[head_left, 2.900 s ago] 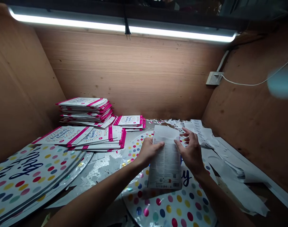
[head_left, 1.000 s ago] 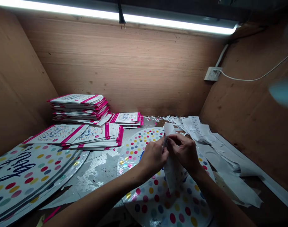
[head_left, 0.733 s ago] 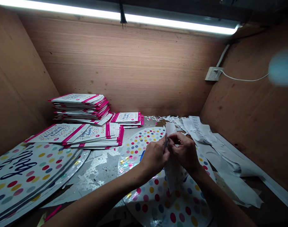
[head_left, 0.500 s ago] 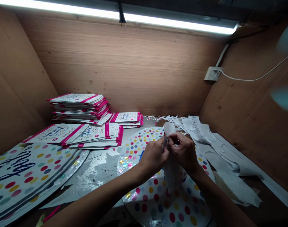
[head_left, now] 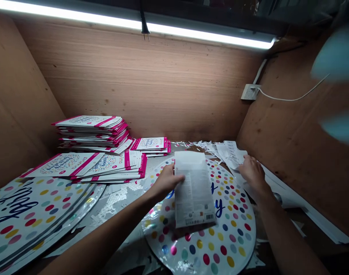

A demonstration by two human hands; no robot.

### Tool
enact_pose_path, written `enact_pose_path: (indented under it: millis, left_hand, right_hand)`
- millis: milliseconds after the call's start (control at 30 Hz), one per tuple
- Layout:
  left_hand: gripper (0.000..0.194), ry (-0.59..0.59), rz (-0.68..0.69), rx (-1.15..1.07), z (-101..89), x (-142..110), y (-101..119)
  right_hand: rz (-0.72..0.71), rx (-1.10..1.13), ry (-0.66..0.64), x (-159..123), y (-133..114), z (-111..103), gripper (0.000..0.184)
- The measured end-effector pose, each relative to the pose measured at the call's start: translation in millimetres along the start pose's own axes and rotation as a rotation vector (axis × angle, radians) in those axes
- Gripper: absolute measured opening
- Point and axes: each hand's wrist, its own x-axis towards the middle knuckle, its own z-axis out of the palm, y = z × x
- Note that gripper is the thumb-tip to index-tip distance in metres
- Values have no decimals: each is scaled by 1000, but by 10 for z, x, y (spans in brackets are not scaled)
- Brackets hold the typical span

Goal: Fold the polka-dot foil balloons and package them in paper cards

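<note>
My left hand grips the left edge of a flat card packet, thumb across its face. The packet's pale back, with small print and a barcode, faces me. It is held over a round foil balloon with coloured dots and blue lettering, lying flat and partly covered. My right hand is away to the right, fingers closed at the edge of a white paper sheet among loose strips; its fingertips are partly hidden.
Pink-and-white packets stand in a tall stack, a lower pile and a small pile. Several dotted balloons lie at left. White paper runs along the right wall, below a socket. A light tube hangs above.
Both hands had been together on the packet, which was turned edge-on. Now the left alone holds it, back toward me; the right has let go and moved right to the papers, which have shifted.
</note>
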Motion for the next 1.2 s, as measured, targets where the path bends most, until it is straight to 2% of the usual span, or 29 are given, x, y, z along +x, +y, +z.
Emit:
enact_pose_path:
  millis: [67,167,200,267,333,367,433,533,667,800,900,967,1000,1067,1100,1133,1200]
  left_hand:
    - [34,-66,-71,-20,-102,-54,-104]
    - [41,-166,-142,45,-198,-138,-243]
    - [48,-170,-154,96,-223,-153,-275]
    - [70,-110,-143,293,-271,-154,-313]
    - [95,-23,-75,604,-319,-109,-331]
    - [103,-25,-31,752,-341,-71,-342]
    - [108,-137,20,936,-376,32,-374]
    - [99,-297,21,992,-406,198,-447]
    - [86,-309,26,1036,-420,323,-487]
    - [65,-282,37,1050,-417,297,-415]
    - [42,-248,74,1084,-381,166,-386]
    - [22,-240,135,1146,-340,20,-412]
    - [21,-237,181,1180,-317,-63,-434]
    - [33,-233,277,1226,-269,-225,-482]
    - [41,-228,304,1238,-245,-296,-499]
    - [50,-212,303,1250,-222,-355,-509]
    - [61,-126,218,1268,-184,-442,-500]
  right_hand:
    - [-61,106,-147,-65,-56,82,43]
    - [-214,405,-576,-312,-337,399,55]
    - [-255,432,-682,-397,-432,520,56]
    - [-298,395,-781,-537,-563,724,52]
    - [-314,330,-801,-628,-608,846,43]
    - [-320,308,-802,-658,-608,875,39]
    - [-350,259,-804,-693,-592,883,29]
    - [-410,191,-800,-706,-584,842,20]
    - [-469,88,-758,-707,-612,850,18]
    - [-526,-16,-708,-750,-642,916,7]
    - [-634,-41,-723,-799,-630,877,22]
    - [-791,-39,-803,-817,-583,788,34]
    - [-874,-36,-852,-824,-549,733,37]
    - [-977,-42,-931,-853,-474,624,44]
    - [-977,-56,-954,-884,-440,579,53]
    - [-956,-78,-964,-927,-414,543,60]
    - [-878,-130,-946,-1052,-388,504,66]
